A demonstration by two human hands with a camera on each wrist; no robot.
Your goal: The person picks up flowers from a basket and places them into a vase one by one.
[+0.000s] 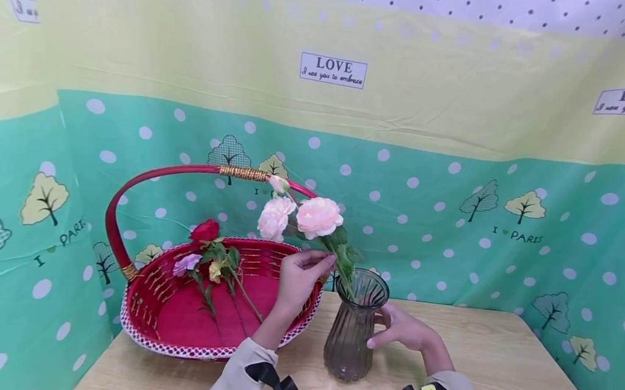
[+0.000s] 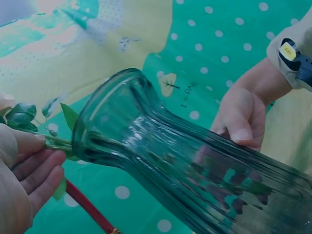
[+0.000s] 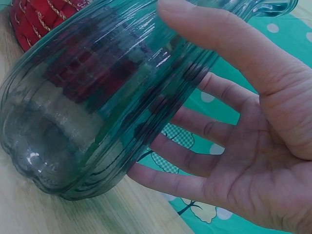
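A ribbed, smoky glass vase [image 1: 346, 344] stands on the table beside the basket. Its flared rim faces up in the head view. My left hand [image 1: 297, 279] pinches the green stem [image 2: 58, 143] of a pale pink artificial flower spray [image 1: 318, 218] just outside the mouth. Two full blooms and a bud lean left over the basket, while the lower stem runs down inside the glass. On the right side my right hand [image 1: 405, 329] holds the vase body, thumb [image 3: 209, 24] on the near side and fingers [image 3: 190, 158] round the far side.
Left of the vase sits a red woven basket [image 1: 175, 325] with a tall arched handle [image 1: 114, 222]. In it lie a red rose [image 1: 205, 230], a purple flower [image 1: 187, 265] and a yellow flower [image 1: 215, 271]. A patterned curtain [image 1: 425, 228] hangs behind the wooden table [image 1: 498, 356].
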